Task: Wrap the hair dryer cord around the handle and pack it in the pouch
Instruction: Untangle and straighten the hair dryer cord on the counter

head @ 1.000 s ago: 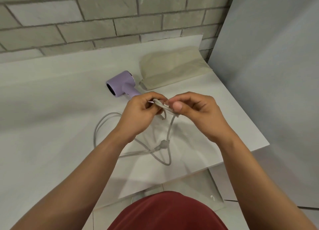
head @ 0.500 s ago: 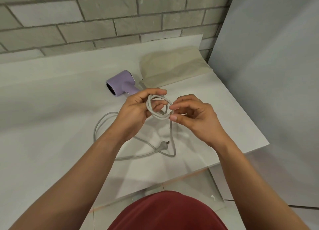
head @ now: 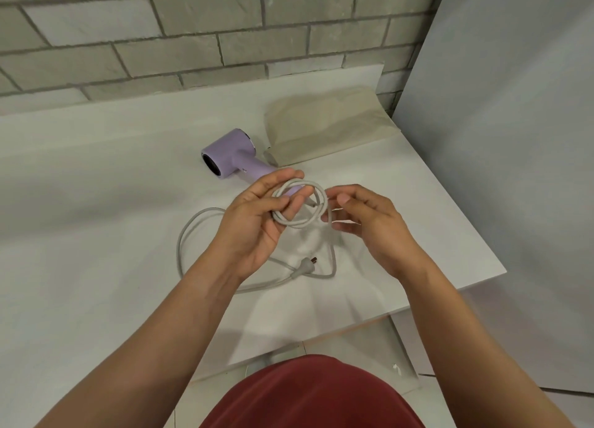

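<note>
A lilac hair dryer (head: 229, 156) lies on its side on the white table (head: 96, 202), with the end of its handle hidden behind my left hand. Its grey cord (head: 300, 204) is coiled into a small loop held in my left hand (head: 254, 222) just in front of the handle. My right hand (head: 364, 222) pinches the cord where it leaves the loop on the right side. The rest of the cord trails over the table in a big curve to the plug (head: 305, 263). The beige pouch (head: 324, 123) lies flat behind the dryer.
A grey brick wall (head: 193, 35) stands along the table's back edge. A grey panel (head: 514, 138) rises on the right. The table's corner (head: 501, 270) is to the right of my right hand, with floor below.
The cord went from a pinched bundle between both hands to an open round loop on my left hand. The plug slid to the right on the table.
</note>
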`<state>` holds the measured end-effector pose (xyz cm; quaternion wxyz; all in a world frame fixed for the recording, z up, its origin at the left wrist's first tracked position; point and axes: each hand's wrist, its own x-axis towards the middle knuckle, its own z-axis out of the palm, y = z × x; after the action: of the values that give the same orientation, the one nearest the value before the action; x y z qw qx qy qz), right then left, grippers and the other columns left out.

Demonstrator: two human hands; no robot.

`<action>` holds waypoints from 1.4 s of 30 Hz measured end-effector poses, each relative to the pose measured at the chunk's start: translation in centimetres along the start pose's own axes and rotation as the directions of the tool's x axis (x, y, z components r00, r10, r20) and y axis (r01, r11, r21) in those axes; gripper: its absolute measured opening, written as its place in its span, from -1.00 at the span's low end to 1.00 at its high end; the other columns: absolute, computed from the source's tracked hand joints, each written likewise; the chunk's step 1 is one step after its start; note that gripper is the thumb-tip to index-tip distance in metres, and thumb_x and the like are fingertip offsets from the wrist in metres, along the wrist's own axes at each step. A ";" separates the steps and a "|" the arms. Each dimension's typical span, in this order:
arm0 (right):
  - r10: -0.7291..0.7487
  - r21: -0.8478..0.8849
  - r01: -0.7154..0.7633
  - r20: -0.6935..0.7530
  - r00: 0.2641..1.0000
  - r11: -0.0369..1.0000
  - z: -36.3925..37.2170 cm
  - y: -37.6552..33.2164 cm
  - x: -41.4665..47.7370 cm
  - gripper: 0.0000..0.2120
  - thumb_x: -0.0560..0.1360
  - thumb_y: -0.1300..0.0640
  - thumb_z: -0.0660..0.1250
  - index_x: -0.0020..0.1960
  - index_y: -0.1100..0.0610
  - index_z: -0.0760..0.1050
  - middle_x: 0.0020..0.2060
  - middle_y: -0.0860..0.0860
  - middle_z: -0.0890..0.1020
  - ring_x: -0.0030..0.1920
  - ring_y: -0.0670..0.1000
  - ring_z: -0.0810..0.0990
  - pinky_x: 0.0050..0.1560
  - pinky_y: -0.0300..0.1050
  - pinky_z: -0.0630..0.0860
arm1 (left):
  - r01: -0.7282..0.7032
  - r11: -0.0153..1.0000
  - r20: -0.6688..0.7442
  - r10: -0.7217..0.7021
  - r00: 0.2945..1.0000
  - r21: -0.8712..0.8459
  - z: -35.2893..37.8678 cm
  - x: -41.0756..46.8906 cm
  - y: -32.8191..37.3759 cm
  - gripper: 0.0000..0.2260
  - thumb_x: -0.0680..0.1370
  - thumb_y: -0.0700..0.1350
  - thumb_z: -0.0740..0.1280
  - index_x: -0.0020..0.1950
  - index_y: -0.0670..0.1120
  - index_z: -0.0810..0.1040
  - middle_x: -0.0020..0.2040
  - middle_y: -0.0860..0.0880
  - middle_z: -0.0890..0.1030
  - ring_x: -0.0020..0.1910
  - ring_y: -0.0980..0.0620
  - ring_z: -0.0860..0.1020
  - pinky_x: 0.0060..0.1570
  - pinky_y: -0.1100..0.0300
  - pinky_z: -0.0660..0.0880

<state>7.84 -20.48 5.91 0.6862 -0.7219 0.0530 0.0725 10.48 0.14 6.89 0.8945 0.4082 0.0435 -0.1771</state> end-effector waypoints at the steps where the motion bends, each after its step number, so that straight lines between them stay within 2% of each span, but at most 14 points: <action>1: -0.017 0.023 0.016 0.049 0.999 1.000 -0.2 0.0 -0.2 -0.81 0.67 0.24 0.31 0.19 0.11 0.66 0.04 0.07 0.74 0.07 0.08 0.72 0.22 0.05 0.61 | 0.020 0.998 -0.026 -0.022 0.999 -0.061 0.1 0.0 -0.1 -0.67 0.54 -0.48 0.22 0.26 -0.31 0.56 0.29 -0.26 0.64 0.18 -0.22 0.68 0.25 0.12 0.59; 4: -0.133 -0.063 0.135 0.035 0.990 0.989 -0.2 0.2 -0.4 -0.75 0.56 0.36 0.44 0.10 0.05 0.71 0.02 0.03 0.76 0.08 0.16 0.71 0.20 0.00 0.63 | 0.079 0.983 -0.123 -0.100 0.987 -0.165 0.2 0.2 -0.4 -0.78 0.62 -0.43 0.19 0.18 -0.29 0.56 0.20 -0.32 0.66 0.10 -0.22 0.71 0.11 0.14 0.66; 8: -0.225 -0.115 0.222 -0.022 0.974 0.968 0.3 0.0 -0.1 -0.70 0.52 0.31 0.52 0.17 0.01 0.69 0.09 -0.10 0.72 -0.04 -0.01 0.74 0.11 -0.13 0.61 | 0.283 0.937 -0.166 -0.318 0.933 -0.206 0.1 0.3 -0.3 -0.77 0.67 -0.37 0.16 0.16 -0.39 0.60 0.17 -0.35 0.67 0.02 -0.16 0.75 -0.17 0.23 0.69; 11: -0.246 -0.172 0.249 0.041 0.968 0.953 0.5 -0.7 -0.1 -0.56 0.53 0.26 0.52 0.37 -0.01 0.60 0.07 -0.02 0.73 -0.05 -0.06 0.72 0.11 -0.24 0.59 | 0.364 0.928 -0.187 -0.372 0.909 -0.078 0.0 0.6 0.2 -0.68 0.68 -0.30 0.14 0.02 -0.36 0.69 0.08 -0.30 0.70 -0.12 -0.08 0.76 -0.40 0.29 0.63; 14: -0.209 -0.230 0.237 0.139 0.968 0.944 0.6 -0.9 0.4 -0.52 0.56 0.24 0.49 0.43 -0.05 0.56 0.08 -0.03 0.75 -0.04 -0.02 0.70 0.22 -0.16 0.61 | 0.380 0.907 -0.223 -0.339 0.914 0.180 0.1 1.0 0.6 -0.52 0.67 -0.16 0.11 -0.25 -0.19 0.76 -0.08 -0.20 0.74 -0.32 0.02 0.69 -0.56 0.35 0.46; 17: -0.202 -0.205 0.236 0.173 0.964 0.950 0.9 -0.9 0.9 -0.54 0.57 0.28 0.47 0.42 -0.02 0.56 0.22 -0.15 0.70 0.01 0.01 0.73 0.27 -0.13 0.61 | 0.391 0.852 -0.242 -0.321 0.916 0.349 0.3 1.3 1.2 -0.55 0.66 -0.10 0.11 -0.18 -0.16 0.76 -0.09 -0.20 0.75 -0.41 0.02 0.60 -0.61 0.32 0.35; 20: -0.185 -0.123 0.205 0.158 0.970 0.971 1.1 -0.7 1.4 -0.58 0.56 0.33 0.46 0.38 0.07 0.59 0.13 -0.06 0.75 0.08 0.10 0.74 0.26 -0.11 0.62 | 0.401 0.811 -0.228 -0.333 0.915 0.426 0.3 1.5 1.8 -0.59 0.67 -0.08 0.11 0.05 -0.22 0.73 -0.07 -0.23 0.74 -0.44 0.02 0.54 -0.63 0.32 0.35; 24: -0.168 -0.120 0.187 0.154 0.974 0.975 1.2 -0.4 2.0 -0.67 0.54 0.30 0.50 0.27 0.09 0.67 0.07 0.06 0.76 0.05 0.16 0.75 0.30 0.10 0.62 | 0.382 0.778 -0.172 -0.344 0.923 0.498 0.0 1.7 2.0 -0.55 0.71 0.07 0.13 0.05 -0.18 0.73 0.00 -0.25 0.73 -0.30 -0.08 0.67 -0.47 0.23 0.52; 27: -0.168 -0.135 0.186 0.138 0.976 0.973 1.3 -0.5 2.1 -0.77 0.55 0.29 0.49 0.14 0.05 0.73 0.00 0.04 0.77 -0.03 0.05 0.75 0.18 -0.01 0.65 | 0.196 0.703 -0.130 -0.147 0.981 0.684 -0.4 1.8 1.8 -0.48 0.71 0.22 0.13 0.05 -0.15 0.70 0.00 -0.17 0.75 0.00 -0.14 0.73 -0.02 0.04 0.64; 29: -0.167 -0.134 0.180 0.097 0.981 0.975 1.2 -0.7 2.2 -0.81 0.55 0.28 0.49 0.07 0.04 0.74 -0.07 0.05 0.77 -0.11 0.02 0.74 0.06 -0.09 0.64 | -0.010 0.664 -0.019 0.037 0.999 0.747 -0.6 1.6 2.1 -0.51 0.67 0.22 0.21 0.04 -0.16 0.70 -0.04 -0.12 0.75 -0.02 -0.07 0.71 0.13 0.00 0.62; 34: -0.184 -0.222 0.183 0.013 0.983 0.958 1.1 -0.8 2.4 -0.85 0.54 0.23 0.51 0.05 0.02 0.75 -0.17 -0.07 0.75 -0.13 -0.01 0.70 0.00 0.03 0.70 | -0.185 0.476 0.166 0.083 0.983 0.860 -0.4 0.7 3.7 -0.92 0.64 -0.07 0.41 0.08 -0.05 0.66 -0.10 -0.17 0.70 -0.13 -0.05 0.73 -0.07 0.15 0.61; 37: -0.217 -0.302 0.206 -0.005 0.976 0.931 1.5 -0.6 2.5 -0.86 0.54 0.15 0.52 0.04 -0.05 0.75 -0.14 -0.11 0.75 -0.10 -0.02 0.67 0.02 0.18 0.67 | -0.191 0.363 0.161 0.114 0.980 0.912 0.1 0.7 4.3 -0.90 0.68 -0.10 0.34 0.09 -0.06 0.64 -0.09 -0.09 0.72 -0.12 -0.02 0.74 0.02 -0.04 0.67; 39: -0.229 -0.291 0.217 -0.008 0.973 0.932 1.7 -0.6 2.5 -0.86 0.55 0.14 0.50 0.08 -0.03 0.75 -0.12 -0.11 0.75 -0.10 -0.07 0.67 0.04 0.17 0.67 | -0.187 0.373 0.146 0.135 0.980 0.909 0.4 0.7 4.2 -0.89 0.70 -0.13 0.29 0.08 -0.09 0.60 -0.09 -0.09 0.72 -0.15 -0.06 0.75 0.02 -0.16 0.67; 42: -0.243 -0.239 0.231 -0.021 0.970 0.943 1.8 -0.4 2.4 -0.85 0.56 0.18 0.51 0.11 0.04 0.73 -0.14 -0.03 0.75 -0.12 -0.02 0.68 0.05 0.15 0.67 | -0.168 0.512 0.036 0.257 0.966 0.842 0.6 0.7 3.8 -0.91 0.73 -0.15 0.20 0.08 -0.09 0.48 -0.05 -0.13 0.71 -0.17 -0.10 0.75 -0.08 -0.14 0.70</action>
<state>10.26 -18.63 5.79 0.5982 -0.8006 -0.0259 -0.0231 12.48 1.78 9.90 0.6011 0.7959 -0.0552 -0.0460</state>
